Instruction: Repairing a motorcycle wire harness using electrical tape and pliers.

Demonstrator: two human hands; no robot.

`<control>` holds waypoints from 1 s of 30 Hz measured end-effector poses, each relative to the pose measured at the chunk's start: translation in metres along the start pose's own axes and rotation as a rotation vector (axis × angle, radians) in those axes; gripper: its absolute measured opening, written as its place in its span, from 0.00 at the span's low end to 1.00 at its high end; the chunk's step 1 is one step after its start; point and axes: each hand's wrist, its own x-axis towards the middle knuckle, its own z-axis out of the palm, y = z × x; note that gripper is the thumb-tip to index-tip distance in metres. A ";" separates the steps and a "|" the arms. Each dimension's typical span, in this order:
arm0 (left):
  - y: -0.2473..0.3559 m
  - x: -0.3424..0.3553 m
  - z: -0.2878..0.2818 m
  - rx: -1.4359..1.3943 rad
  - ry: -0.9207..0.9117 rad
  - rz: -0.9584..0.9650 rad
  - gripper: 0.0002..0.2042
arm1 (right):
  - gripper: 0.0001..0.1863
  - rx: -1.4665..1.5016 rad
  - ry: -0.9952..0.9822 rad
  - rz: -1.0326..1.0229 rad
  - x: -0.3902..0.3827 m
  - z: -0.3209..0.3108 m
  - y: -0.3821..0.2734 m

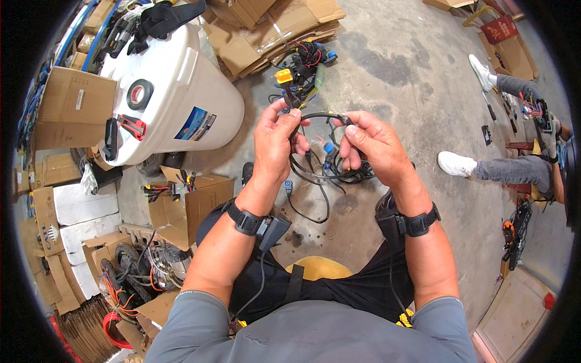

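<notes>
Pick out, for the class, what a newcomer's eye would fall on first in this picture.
At the centre, the left hand and right hand hold a black cable, with a bright yellow connector just above the left hand. At upper left stands a big white barrel, with a roll of black tape on its top. Toward the right, white shoes stand out against the grey floor.

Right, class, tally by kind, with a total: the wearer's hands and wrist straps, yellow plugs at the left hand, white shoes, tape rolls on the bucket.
Left hand, right hand: 2
Wrist straps: 2
Yellow plug: 1
White shoes: 2
Tape roll: 1
Total: 8
</notes>
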 end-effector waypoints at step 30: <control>0.007 -0.016 0.009 0.309 -0.502 -0.330 0.08 | 0.07 -0.586 0.257 -0.323 -0.002 0.002 0.000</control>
